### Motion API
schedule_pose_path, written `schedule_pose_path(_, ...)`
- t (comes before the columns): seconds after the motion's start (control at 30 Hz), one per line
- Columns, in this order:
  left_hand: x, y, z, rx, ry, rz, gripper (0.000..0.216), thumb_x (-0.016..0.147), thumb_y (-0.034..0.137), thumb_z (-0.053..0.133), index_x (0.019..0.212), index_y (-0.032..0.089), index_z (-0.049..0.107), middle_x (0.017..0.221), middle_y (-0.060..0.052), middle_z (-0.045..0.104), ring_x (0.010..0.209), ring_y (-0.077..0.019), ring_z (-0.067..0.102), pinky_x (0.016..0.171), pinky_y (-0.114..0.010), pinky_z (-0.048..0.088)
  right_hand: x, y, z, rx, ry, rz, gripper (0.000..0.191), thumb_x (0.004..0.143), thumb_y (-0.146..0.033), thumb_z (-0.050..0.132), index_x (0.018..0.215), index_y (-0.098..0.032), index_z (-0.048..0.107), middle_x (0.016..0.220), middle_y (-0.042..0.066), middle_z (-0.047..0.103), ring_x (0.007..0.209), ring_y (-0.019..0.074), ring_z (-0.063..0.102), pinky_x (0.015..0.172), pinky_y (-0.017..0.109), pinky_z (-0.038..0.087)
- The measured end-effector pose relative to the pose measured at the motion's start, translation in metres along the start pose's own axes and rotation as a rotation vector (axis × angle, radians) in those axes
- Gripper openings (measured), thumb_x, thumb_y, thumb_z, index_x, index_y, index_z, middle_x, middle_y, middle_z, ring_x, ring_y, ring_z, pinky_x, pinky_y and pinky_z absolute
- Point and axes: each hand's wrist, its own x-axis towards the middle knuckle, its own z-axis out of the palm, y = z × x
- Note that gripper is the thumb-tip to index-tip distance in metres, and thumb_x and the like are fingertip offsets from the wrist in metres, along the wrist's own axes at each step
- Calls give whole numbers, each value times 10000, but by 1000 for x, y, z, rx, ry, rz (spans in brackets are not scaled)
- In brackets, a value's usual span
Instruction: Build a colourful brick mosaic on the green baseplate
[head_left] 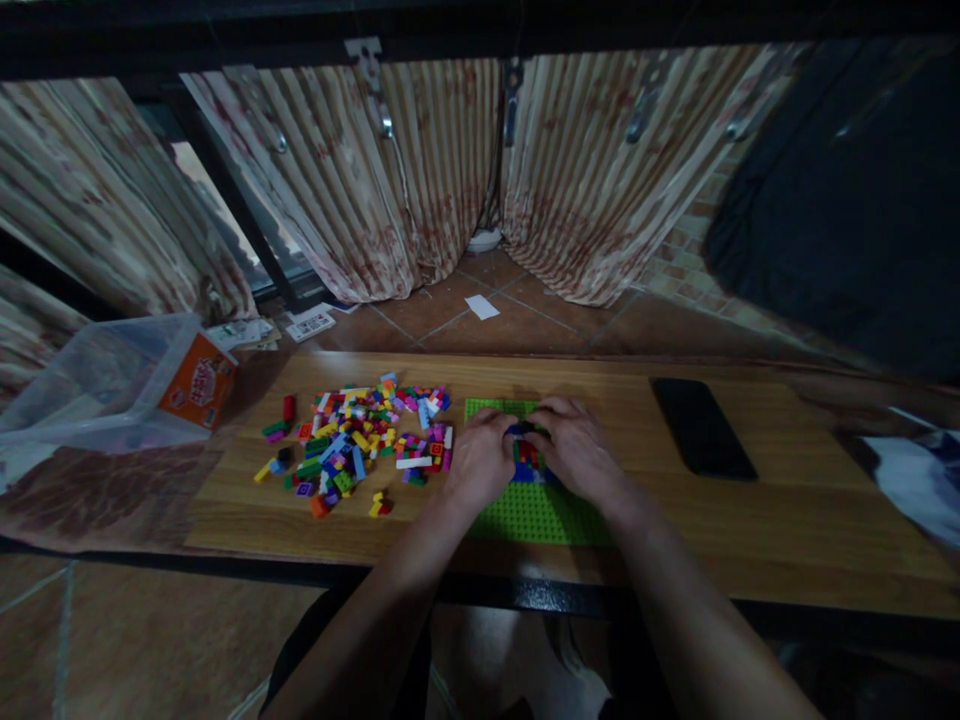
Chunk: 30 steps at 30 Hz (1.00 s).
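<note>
A green studded baseplate [536, 520] lies on the wooden table, partly covered by my hands. On it stands a small toy brick build [527, 455], with red bricks in the middle and blue ones along the near side. My left hand [486, 457] reaches in from the left, its fingers curled in a pinch at a dark blue toy brick [516, 430] at the far side of the build. From the right, my right hand [576, 447] bends its fingers round the same spot. The fingertips hide most of that brick.
Left of the baseplate is a spread of loose coloured bricks [352, 440]. A black phone [701, 427] lies to the right on the table [795, 510]. Beyond the table's left end stands a clear plastic bin [112, 375] with an orange label. Striped curtains [442, 170] hang behind.
</note>
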Motion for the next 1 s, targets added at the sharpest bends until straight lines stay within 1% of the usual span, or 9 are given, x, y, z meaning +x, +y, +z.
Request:
schedule_pose_path(0.2,-2,-2,3,53,-2,17,316,853,152,486,1120,202,649,1122,-71,625,1072,-203,573,1001,-332,455,0,2,-1,116,12,-7,192,854,-249,569,976,-208,712,1129,112,612,1087,267,547,930,433,447)
schedule_pose_path(0.3,-2,-3,5,56,-1,33,318,855,157,488,1126,194,649,1126,-77,619,1078,-202,570,1015,-334,444,1,2,-1,159,17,-2,192,838,-236,585,980,-213,713,1125,106,612,1083,257,561,939,426,452)
schedule_pose_path(0.43,-3,-2,6,62,1,43,320,861,162,485,1134,191,650,1141,-80,614,1071,-200,571,1014,-333,445,1,3,-1,186,11,5,188,833,-226,590,976,-222,711,1122,92,609,1074,243,569,957,413,449)
schedule_pose_path(0.7,-2,2,4,71,-11,27,340,855,157,491,1158,170,645,1177,-99,606,1101,-208,564,1033,-332,433,3,6,-2,235,-2,25,197,843,-195,557,976,-197,703,1115,96,614,1032,226,589,961,407,448)
schedule_pose_path(0.87,-3,1,5,76,-7,43,347,857,158,487,1168,172,639,1177,-99,609,1116,-207,557,1036,-336,433,3,9,-1,261,13,11,196,837,-200,567,976,-201,704,1111,94,615,1048,229,586,964,410,447)
schedule_pose_path(1.0,-4,-1,6,88,2,57,346,860,164,488,1172,166,639,1193,-105,599,1118,-214,554,1037,-345,432,2,9,-2,275,-4,36,194,838,-194,570,976,-195,706,1109,96,617,1036,227,591,960,401,448)
